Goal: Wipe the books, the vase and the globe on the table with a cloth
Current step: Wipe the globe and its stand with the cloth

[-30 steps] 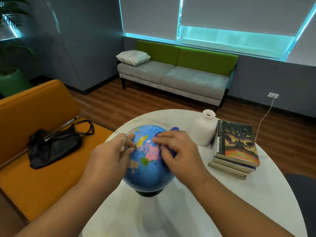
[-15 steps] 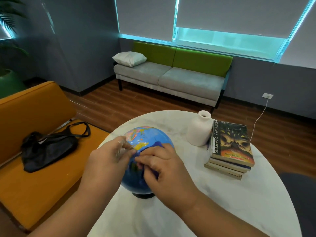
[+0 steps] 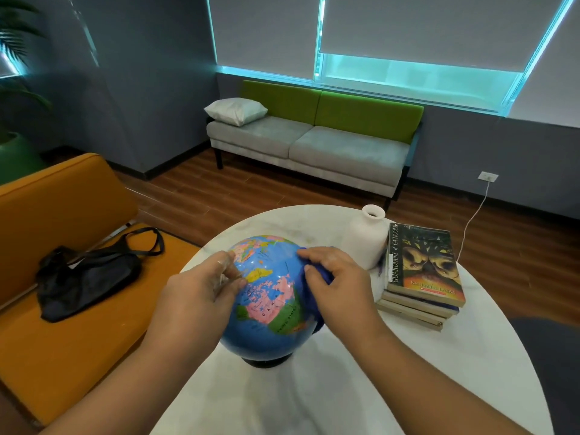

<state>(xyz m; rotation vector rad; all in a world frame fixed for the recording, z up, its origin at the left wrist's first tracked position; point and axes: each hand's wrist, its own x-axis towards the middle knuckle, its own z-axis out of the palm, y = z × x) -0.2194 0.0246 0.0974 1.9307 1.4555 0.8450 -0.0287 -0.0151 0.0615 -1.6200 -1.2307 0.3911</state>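
A blue globe (image 3: 270, 296) on a black base stands on the round white table (image 3: 314, 403). My left hand (image 3: 201, 296) holds the globe's left side, fingers curled against it. My right hand (image 3: 339, 287) grips a blue cloth (image 3: 317, 277) and presses it onto the globe's right side; most of the cloth is hidden under the fingers. A white vase (image 3: 365, 240) stands behind the globe to the right. Beside it lies a stack of several books (image 3: 422, 277), a dark illustrated cover on top.
An orange seat (image 3: 62, 340) with a black bag (image 3: 84, 277) stands left of the table. A grey and green sofa (image 3: 314, 142) with a white pillow runs along the far wall. A white cable hangs from a wall socket (image 3: 487, 176) near the books.
My right hand with the cloth swept across the globe to the left, then back to its right side. The globe has turned, showing more of the pink and green land.
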